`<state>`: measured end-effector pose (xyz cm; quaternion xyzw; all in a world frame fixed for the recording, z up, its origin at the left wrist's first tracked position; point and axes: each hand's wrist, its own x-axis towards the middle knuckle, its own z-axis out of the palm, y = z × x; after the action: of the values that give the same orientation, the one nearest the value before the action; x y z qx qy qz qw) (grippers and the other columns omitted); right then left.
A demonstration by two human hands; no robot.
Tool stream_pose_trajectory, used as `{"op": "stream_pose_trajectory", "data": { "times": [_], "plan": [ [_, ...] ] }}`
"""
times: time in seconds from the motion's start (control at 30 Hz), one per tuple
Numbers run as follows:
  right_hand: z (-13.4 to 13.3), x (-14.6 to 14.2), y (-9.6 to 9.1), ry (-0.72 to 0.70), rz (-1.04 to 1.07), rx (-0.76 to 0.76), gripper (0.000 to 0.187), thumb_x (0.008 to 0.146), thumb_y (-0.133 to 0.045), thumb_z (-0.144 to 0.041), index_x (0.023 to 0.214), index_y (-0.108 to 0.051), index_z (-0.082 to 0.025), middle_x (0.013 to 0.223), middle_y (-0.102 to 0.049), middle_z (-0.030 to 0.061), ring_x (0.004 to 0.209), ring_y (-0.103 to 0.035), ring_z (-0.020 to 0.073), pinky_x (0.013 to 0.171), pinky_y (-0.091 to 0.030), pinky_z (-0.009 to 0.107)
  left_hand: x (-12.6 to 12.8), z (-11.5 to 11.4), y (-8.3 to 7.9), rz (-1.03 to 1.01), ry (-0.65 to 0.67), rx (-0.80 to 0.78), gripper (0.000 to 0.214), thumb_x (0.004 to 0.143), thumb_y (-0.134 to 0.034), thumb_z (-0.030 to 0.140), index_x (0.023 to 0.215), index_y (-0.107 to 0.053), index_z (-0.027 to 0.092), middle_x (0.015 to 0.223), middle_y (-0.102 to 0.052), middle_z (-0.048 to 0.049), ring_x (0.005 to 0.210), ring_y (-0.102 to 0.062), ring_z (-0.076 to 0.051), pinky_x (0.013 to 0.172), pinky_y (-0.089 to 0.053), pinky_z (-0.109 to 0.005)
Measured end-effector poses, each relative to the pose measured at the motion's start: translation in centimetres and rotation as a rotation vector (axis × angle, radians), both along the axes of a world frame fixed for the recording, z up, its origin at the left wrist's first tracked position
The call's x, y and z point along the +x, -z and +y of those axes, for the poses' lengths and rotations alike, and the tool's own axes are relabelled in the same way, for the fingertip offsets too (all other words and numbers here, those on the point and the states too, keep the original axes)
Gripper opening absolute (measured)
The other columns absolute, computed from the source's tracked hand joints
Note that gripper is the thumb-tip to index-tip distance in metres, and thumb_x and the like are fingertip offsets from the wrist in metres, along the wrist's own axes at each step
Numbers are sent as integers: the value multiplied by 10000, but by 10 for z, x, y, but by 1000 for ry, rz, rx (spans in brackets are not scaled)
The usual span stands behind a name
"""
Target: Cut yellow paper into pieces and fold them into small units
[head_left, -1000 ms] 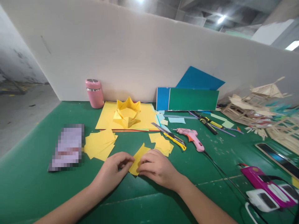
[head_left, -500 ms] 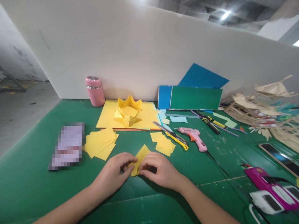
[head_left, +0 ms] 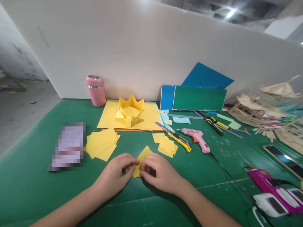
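My left hand [head_left: 117, 173] and right hand [head_left: 163, 173] are narrowed to a pinch on a small folded yellow paper piece [head_left: 143, 155], which lies between them on the green worktop [head_left: 132, 205]. My fingers hide its lower right side, so I can't quite make out the folds there. Loose flat yellow paper squares [head_left: 101, 145] sit beyond my left hand; a yellow-handled craft knife [head_left: 178, 141] and pink plastic glue gun [head_left: 198, 141] lie beyond my right. Farther back stands a pointed yellow paper ring [head_left: 129, 121]. A magenta-and-white device [head_left: 265, 183] is cut off at the right.
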<state>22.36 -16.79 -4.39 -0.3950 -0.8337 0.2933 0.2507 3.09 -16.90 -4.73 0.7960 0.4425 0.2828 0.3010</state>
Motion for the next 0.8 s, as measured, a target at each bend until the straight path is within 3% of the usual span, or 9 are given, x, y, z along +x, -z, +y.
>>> {"op": "stream_pose_trajectory", "data": {
  "times": [0.2,0.37,0.57,0.8],
  "plan": [
    [-1,-3,-1,22,7,-3,186,751,-604,-91,657,-478,-189,624,-500,-43,632,-471,125,615,-339,238,1,-1,-5,27,7,-29,189,795,-533,197,886,-698,199,789,-641,-22,578,-548,-117,539,-470,-217],
    [-1,0,-2,9,-5,32,151,768,-626,-97,701,-527,-188,650,-552,-34,649,-501,132,627,-365,244,1,0,-6,42,21,-49,196,789,-529,178,905,-685,205,820,-640,-22,612,-557,-121,553,-472,-215],
    [5,16,3,-183,36,125,88,865,-615,-160,822,-678,-203,800,-659,10,756,-587,134,712,-420,253,-1,-1,-2,47,5,-36,217,809,-505,166,936,-680,193,844,-645,-28,582,-550,-110,564,-485,-219],
    [8,24,3,-238,-25,233,195,924,-554,-266,899,-732,-190,764,-637,37,719,-567,139,653,-410,255,0,-2,-1,24,1,24,229,838,-474,175,878,-698,209,834,-658,-34,684,-611,-140,617,-503,-230]
  ]
}}
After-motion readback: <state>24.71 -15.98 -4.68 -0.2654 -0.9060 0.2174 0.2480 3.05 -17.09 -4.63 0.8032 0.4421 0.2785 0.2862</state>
